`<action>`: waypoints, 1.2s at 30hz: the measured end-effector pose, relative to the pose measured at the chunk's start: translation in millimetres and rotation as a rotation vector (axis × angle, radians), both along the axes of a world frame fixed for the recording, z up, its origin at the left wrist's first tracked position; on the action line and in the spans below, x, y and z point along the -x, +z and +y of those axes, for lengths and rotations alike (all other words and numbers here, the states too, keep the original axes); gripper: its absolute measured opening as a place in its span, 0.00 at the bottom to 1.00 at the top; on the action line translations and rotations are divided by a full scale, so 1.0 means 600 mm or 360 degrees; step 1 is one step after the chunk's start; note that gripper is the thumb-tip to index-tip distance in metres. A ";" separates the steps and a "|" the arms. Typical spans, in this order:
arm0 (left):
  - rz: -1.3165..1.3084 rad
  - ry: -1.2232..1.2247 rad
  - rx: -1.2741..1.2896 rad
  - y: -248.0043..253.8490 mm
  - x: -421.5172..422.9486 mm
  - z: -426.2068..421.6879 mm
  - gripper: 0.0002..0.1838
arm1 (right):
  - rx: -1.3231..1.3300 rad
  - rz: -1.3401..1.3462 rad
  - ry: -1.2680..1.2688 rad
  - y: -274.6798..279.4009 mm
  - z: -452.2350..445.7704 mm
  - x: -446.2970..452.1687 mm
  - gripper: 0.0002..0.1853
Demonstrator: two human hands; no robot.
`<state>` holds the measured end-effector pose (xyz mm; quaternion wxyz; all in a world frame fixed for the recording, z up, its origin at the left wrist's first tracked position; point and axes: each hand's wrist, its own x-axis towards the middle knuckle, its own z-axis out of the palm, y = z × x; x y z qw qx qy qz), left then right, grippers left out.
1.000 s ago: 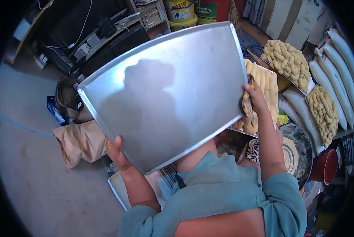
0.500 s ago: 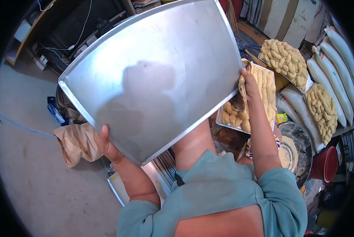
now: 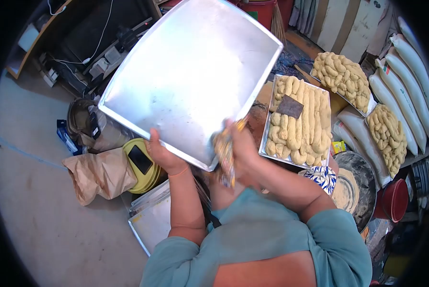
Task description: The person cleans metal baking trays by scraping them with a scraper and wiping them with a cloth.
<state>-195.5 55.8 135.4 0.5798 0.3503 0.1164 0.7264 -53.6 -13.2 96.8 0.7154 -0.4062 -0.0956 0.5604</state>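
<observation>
A large shiny metal baking tray [image 3: 190, 81] is held up tilted in front of me. My left hand [image 3: 163, 154] is closed on its near left edge, thumb over the rim. At the tray's near right corner, my right hand [image 3: 241, 146] grips a crumpled, patterned yellow-brown cloth [image 3: 224, 155], which is smeared by motion and lies against the rim. To the right of that hand, another tray [image 3: 267, 154] bears long rolls of dough [image 3: 306, 119], with a dark flat scraper [image 3: 290, 106] lying on them.
Further right are two heaps of dough pieces [image 3: 341, 74] [image 3: 387, 136], white sacks [image 3: 401, 95], a dark basin [image 3: 363, 177] and a red bucket [image 3: 393, 198]. At left stand a paper bag [image 3: 99, 174], a yellow lidded tub [image 3: 143, 182] with a phone [image 3: 140, 159] and stacked trays [image 3: 150, 220].
The tray has turned and its near edge shifted. My right hand has moved with the cloth from the tray's right edge to its near corner, uncovering the dough rolls and scraper.
</observation>
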 end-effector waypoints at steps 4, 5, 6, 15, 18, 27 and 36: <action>0.0025 -0.0019 0.0165 -0.026 0.031 0.033 0.30 | -0.0164 -0.0838 0.0806 -0.015 -0.046 0.017 0.20; 0.0020 -0.0020 0.0196 -0.035 0.041 0.038 0.30 | -0.0221 -0.0955 0.1090 -0.045 -0.044 0.002 0.21; -0.0044 -0.0064 0.0257 -0.060 0.060 0.056 0.30 | -0.0277 -0.1192 0.1016 -0.029 -0.052 -0.013 0.21; -0.0402 0.0099 0.0856 -0.180 0.123 0.141 0.25 | -0.0198 -0.0549 0.0394 -0.015 -0.051 -0.113 0.22; -0.0514 0.0049 0.0955 -0.249 0.098 0.169 0.22 | -0.0210 -0.0544 0.0525 -0.029 -0.052 -0.123 0.23; -0.0023 -0.0174 0.1452 -0.336 0.048 0.145 0.31 | -0.0034 -0.0696 0.0363 -0.039 -0.063 -0.143 0.25; 0.0810 -0.1061 0.0544 -0.139 -0.041 -0.056 0.28 | -0.0307 -0.0389 -0.0100 -0.046 -0.058 -0.145 0.30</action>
